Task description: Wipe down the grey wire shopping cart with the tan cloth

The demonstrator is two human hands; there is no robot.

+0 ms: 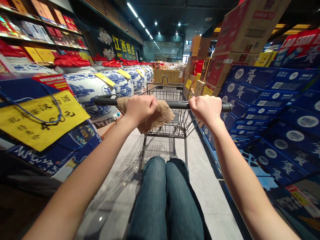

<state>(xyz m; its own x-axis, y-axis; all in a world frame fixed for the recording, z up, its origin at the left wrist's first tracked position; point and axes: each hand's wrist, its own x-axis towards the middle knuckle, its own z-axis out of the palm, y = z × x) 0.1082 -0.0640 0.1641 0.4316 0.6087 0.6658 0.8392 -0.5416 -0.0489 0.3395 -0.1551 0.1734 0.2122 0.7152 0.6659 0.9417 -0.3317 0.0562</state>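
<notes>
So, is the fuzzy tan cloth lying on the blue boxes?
No, the fuzzy tan cloth hangs over the black shopping-cart handle under the left hand, apart from the blue cardboard boxes.

Person wears blue denim jeans (166, 200), faded grey-blue wash, a bit mottled, paler along tops of both legs, darker twd outer edges. Fabric looks soft, fairly slim cut, w/ a dark fold at R outer side. No print or logo visible on the visible part. L forearm (82, 176) & R forearm (240, 166) bare from wrist to frame edge. L hand (141, 110) & R hand (205, 110) bare too, nothing worn on either.
</notes>
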